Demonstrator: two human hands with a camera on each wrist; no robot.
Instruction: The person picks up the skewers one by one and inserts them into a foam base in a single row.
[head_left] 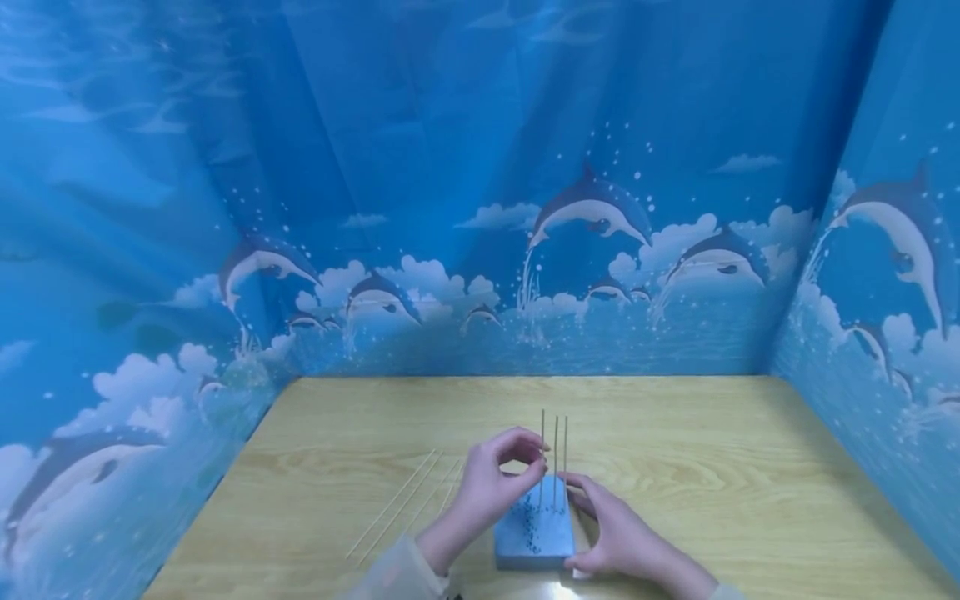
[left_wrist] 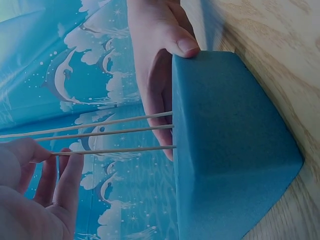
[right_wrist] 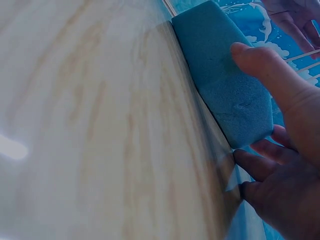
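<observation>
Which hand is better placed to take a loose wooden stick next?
Probably left. The left hand, though pinching an upright thin wooden stick, is nearer the loose pale sticks; the right hand grips the blue foam block.

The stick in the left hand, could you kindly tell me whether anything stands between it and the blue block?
Nothing visible does: the stick pinched by the left hand meets the face of the blue block.

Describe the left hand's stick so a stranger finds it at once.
On the table, a blue block has three sticks standing in its top. In the head view, yours is the leftmost stick; unlike its two neighbours, it is pinched by the left hand.
</observation>
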